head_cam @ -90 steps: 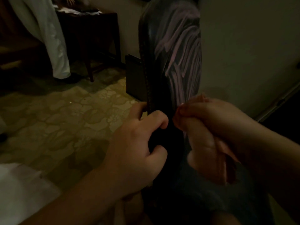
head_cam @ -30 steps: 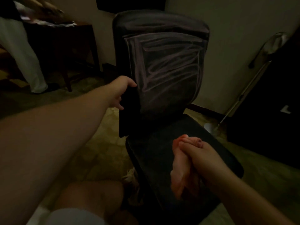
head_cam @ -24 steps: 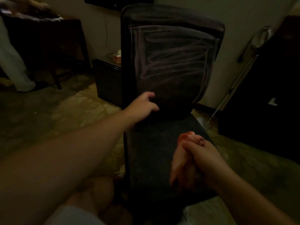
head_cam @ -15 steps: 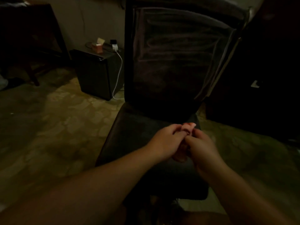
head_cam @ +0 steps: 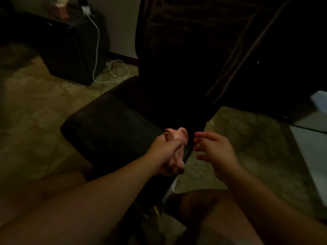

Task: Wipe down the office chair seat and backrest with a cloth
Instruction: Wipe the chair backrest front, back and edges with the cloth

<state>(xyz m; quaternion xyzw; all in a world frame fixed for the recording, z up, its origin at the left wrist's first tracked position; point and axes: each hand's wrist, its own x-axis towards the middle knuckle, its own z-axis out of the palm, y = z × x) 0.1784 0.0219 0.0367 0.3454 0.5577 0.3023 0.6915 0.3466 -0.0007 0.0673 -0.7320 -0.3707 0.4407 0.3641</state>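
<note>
The dark office chair stands in front of me, its seat (head_cam: 113, 126) low at centre left and its backrest (head_cam: 185, 50) rising at the top centre. My left hand (head_cam: 164, 152) grips a bunched pink cloth (head_cam: 177, 137) above the seat's right front edge. My right hand (head_cam: 214, 149) hovers just to the right of the cloth with its fingers loosely spread and holds nothing. The room is dim.
A low black cabinet (head_cam: 58, 48) stands at the back left with a white charger cable (head_cam: 97, 50) trailing down to the patterned floor (head_cam: 35, 112). A pale surface (head_cam: 313, 152) lies at the right edge. My knees show at the bottom.
The cloth has passed from my right hand to my left hand, and the right hand has opened and drawn slightly away. Earlier my left hand held the backrest's edge. The view has tilted downward.
</note>
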